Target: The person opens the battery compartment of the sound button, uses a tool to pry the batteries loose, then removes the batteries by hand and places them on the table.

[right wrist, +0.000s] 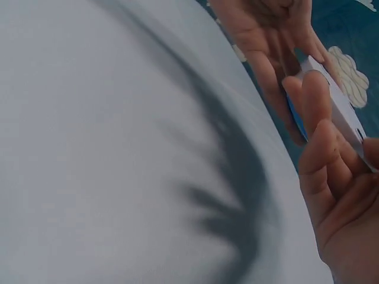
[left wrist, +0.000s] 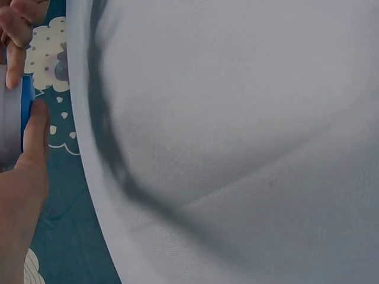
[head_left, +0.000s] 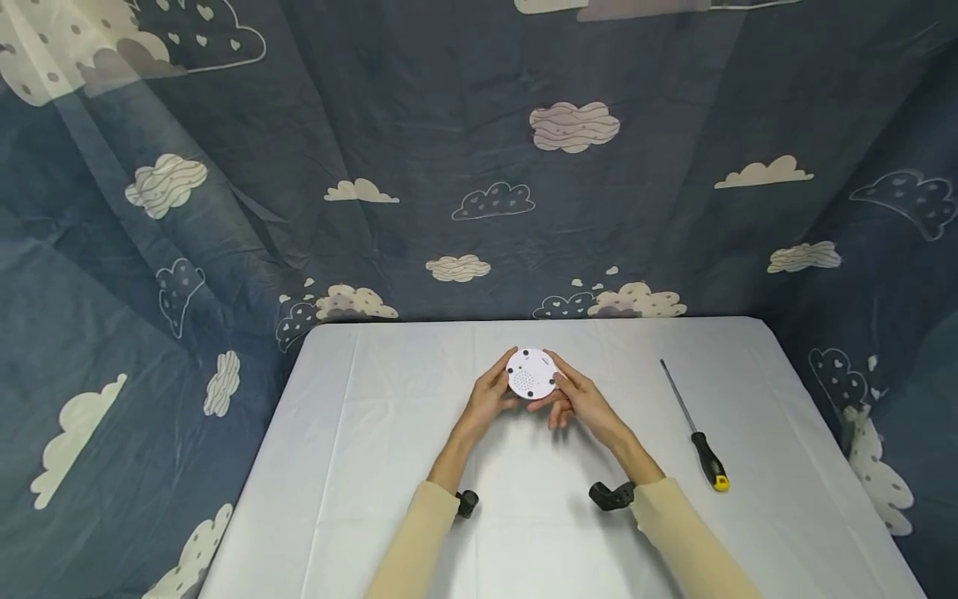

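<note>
A round white plastic device (head_left: 531, 373) is held up over the middle of the table, its flat face towards the head camera. That face carries several dark round spots and a patch of small holes like a speaker grille. Blue shows along the far side of the device (left wrist: 10, 118) in both wrist views. My left hand (head_left: 488, 401) grips its left edge between thumb and fingers. On the opposite edge, my right hand (head_left: 587, 406) pinches it with the thumb on the white face, while its lower fingers curl loosely below.
A screwdriver (head_left: 694, 428) with a black and yellow handle lies on the table right of my right hand, its tip pointing away. White cloth covers the table (head_left: 389, 466). Behind it and at both sides hangs a dark blue cloud-patterned curtain (head_left: 419, 241).
</note>
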The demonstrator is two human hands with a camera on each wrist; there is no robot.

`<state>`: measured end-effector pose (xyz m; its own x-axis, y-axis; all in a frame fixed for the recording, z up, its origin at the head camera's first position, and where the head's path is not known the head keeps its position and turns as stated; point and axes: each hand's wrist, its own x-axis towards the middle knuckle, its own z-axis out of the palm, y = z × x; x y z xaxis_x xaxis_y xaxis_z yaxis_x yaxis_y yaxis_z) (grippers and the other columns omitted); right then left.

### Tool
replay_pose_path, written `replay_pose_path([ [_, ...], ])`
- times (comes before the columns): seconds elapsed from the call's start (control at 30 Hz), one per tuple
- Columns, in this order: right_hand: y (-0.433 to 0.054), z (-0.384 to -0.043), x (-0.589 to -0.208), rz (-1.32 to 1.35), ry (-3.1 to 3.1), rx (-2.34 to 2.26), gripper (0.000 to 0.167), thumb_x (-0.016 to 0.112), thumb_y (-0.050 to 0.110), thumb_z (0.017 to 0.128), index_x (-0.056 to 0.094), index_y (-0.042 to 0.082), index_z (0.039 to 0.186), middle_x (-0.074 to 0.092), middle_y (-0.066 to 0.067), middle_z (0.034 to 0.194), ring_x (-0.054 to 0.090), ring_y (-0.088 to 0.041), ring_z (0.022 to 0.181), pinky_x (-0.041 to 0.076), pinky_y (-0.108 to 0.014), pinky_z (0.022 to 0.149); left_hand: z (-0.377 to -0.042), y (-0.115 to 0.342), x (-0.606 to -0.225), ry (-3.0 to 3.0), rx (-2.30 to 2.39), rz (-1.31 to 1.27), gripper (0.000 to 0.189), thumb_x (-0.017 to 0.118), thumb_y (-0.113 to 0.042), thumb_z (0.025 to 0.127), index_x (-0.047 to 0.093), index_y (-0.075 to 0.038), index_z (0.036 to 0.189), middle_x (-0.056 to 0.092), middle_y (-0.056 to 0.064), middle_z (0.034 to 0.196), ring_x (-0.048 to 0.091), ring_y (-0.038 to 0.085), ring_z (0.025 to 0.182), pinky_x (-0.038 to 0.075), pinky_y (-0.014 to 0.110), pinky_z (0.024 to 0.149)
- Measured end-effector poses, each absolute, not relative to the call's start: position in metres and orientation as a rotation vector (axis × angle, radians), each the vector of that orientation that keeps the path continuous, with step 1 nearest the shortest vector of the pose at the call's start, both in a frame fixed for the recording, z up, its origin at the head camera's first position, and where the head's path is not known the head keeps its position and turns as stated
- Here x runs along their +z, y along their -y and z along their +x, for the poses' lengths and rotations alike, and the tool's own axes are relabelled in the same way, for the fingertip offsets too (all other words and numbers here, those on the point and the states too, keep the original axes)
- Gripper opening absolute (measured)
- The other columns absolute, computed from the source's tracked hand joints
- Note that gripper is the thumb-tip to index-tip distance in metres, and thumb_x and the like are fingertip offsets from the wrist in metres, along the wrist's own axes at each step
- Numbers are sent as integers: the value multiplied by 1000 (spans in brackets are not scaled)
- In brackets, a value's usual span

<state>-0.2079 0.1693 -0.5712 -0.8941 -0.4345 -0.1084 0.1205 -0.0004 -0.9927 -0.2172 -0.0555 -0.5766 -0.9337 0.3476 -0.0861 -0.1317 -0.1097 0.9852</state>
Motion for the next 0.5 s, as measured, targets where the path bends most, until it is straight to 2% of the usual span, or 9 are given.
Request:
replay_pose_path([
  [0.1,-173,-206,-569,-362,-1942,-1862,56,36,27,115,18,27,167,70,-41,109,66,-16,55,52,-28,50,-216,57,-576,-1913,2091,190,47,34,-13,113,42,-18,159,43,17,162,63,16,113,61,48,98],
  [0.17,-177,-207,-567,-381,-1980,-1791,57,42,28,113,21,28,167,70,-40,107,61,-16,54,50,-30,49,-217,60,-574,-1935,2060,193,46,34,-12,113,45,-15,158,46,18,160,64,12,106,62,48,96],
  [0.3,-184,-212,-560,-448,-2014,-1636,68,58,29,107,24,32,166,69,-38,108,60,-18,56,51,-34,50,-222,67,-568,-1977,1931,246,44,35,-13,113,51,-15,154,55,19,151,67,10,96,65,41,84],
  [0.4,-183,-214,-556,-492,-2002,-1570,79,70,27,100,25,33,165,68,-40,107,63,-18,55,52,-32,50,-224,71,-566,-2007,1831,285,42,36,-16,113,54,-16,151,61,19,141,68,10,86,64,32,73],
  [0.5,-180,-213,-557,-493,-2019,-1592,85,75,22,96,27,30,165,66,-42,104,62,-18,52,49,-29,46,-224,70,-567,-1984,1843,285,42,35,-17,114,53,-9,151,60,23,139,66,9,85,65,34,74],
])
